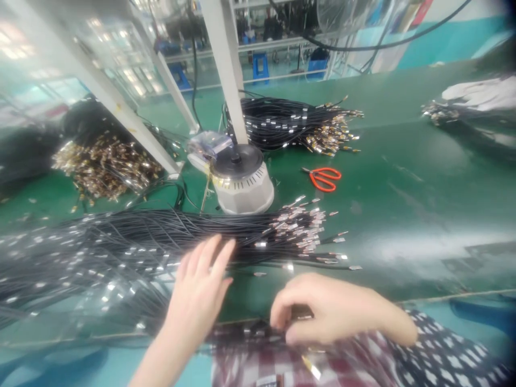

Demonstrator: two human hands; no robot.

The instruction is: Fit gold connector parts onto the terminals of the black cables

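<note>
Across the green table (pixel 403 177) a long cable bundle (pixel 161 236) lies crosswise, its metal tips (pixel 302 226) all fanned to the right, probably so the ends sit within reach of the right hand. Its left stretch is smeared by blur and cut off at the frame edge.

Behind it lie a second black bundle (pixel 282 123) and a gold-tipped heap (pixel 105 166), out of the way, with a grey-white device (pixel 242 185) between them at the foot of a white post.

The left hand (pixel 199 290) is spread flat on the near strands, grasping nothing, seemingly to pin them. The right hand (pixel 322 309) is curled at the table's near edge, thumb and fingertips pinched on what looks like a dark cable end (pixel 300 313), mostly hidden by the fingers. Orange scissors (pixel 324 177) rest apart beyond the tips.
</note>
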